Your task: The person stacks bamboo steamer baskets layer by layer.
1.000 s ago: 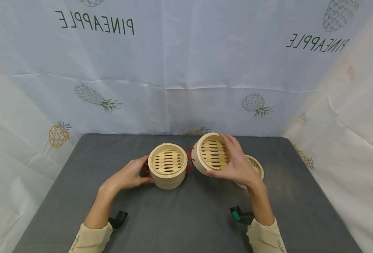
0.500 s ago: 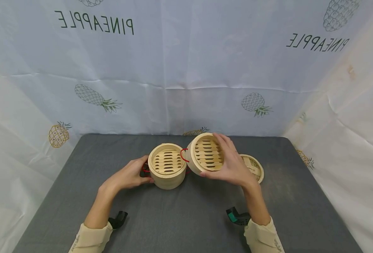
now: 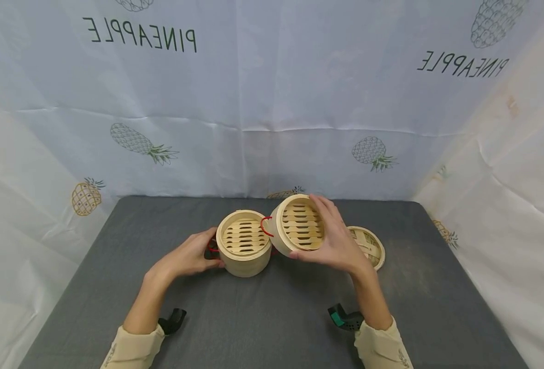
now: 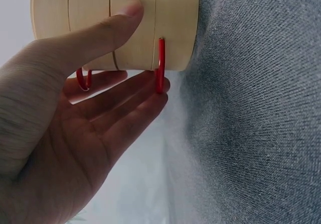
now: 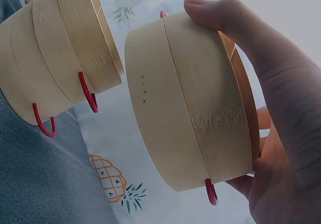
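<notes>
A stack of bamboo steamer baskets (image 3: pixel 244 266) stands on the table, its slatted inside facing up and red cord loops on its sides. My left hand (image 3: pixel 184 256) grips its left side, thumb (image 4: pixel 113 28) across the wall and fingers (image 4: pixel 130 108) round behind near the red loops. My right hand (image 3: pixel 338 248) holds another bamboo steamer basket (image 5: pixel 185 103) by its right side, raised and tilted so its slats face toward me. This basket overlaps the stack's upper right edge in the head view; the right wrist view shows a gap between them.
A round woven bamboo lid (image 3: pixel 374 248) lies on the dark grey table (image 3: pixel 263 328) at the right, partly behind my right hand. A pineapple-print cloth (image 3: pixel 272 77) hangs behind the table's far edge. Each wrist carries a black device (image 3: pixel 172 321).
My right hand has moved left with its tilted basket, closing up to the stack's right edge and uncovering more of the lid. The left hand and the stack have stayed in place.
</notes>
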`<state>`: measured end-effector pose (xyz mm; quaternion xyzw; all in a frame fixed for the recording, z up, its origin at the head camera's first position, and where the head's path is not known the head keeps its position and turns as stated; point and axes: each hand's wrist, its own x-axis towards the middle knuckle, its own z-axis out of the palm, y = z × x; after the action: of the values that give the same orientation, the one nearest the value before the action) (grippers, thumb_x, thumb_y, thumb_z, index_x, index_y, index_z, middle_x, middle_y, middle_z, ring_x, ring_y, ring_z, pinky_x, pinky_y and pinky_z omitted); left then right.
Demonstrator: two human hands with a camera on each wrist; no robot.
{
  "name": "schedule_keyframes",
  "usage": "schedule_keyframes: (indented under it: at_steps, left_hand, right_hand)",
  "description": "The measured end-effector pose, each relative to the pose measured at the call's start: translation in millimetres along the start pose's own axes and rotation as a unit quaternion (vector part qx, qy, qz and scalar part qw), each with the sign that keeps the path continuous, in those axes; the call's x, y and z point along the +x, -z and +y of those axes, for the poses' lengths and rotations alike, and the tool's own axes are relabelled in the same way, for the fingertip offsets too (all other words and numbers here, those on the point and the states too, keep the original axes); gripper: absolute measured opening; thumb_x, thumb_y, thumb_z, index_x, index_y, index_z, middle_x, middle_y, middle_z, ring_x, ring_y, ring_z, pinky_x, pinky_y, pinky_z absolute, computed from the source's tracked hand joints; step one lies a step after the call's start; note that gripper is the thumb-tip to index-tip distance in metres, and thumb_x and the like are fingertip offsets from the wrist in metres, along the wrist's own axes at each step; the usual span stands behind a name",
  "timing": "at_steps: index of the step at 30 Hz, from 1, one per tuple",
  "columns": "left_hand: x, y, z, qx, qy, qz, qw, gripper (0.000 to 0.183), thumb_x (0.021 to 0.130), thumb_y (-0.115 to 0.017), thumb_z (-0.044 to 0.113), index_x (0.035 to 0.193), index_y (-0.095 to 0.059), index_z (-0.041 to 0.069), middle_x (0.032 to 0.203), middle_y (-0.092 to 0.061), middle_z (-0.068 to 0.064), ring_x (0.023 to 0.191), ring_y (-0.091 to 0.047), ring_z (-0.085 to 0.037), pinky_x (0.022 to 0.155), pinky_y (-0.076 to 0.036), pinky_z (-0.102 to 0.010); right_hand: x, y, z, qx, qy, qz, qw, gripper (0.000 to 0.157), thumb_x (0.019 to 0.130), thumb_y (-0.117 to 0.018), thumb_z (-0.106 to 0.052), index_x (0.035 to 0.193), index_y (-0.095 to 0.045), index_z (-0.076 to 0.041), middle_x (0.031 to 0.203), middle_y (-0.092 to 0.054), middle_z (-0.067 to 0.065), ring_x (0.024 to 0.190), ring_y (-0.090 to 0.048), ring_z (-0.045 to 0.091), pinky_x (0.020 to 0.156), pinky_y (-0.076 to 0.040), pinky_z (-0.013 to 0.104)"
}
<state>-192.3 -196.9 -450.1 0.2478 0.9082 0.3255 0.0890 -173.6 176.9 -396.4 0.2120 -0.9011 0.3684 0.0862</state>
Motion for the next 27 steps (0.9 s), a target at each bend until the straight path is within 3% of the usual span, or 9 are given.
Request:
schedule_keyframes:
  at_steps: [27]
  left_hand:
    - [-0.3, 1.0, 2.5, 0.008, -0.012, 0.009, 0.9999, 0.072, 0.087, -0.094, 0.022, 0.144, -0.057, -0.003, 0.126, -0.073, -0.013, 0.115, -0.074, -0.028, 0.095, -0.064, -0.045]
  right_hand:
    - [11.4, -17.0, -14.8, 0.004, 0.019, -0.033, 0.999, 0.128, 0.068, -0.097, -0.053, 0.173, -0.027, -0.031, 0.174, -0.033, 0.008, 0.158, -0.040, 0.038, 0.118, -0.046, 0.071]
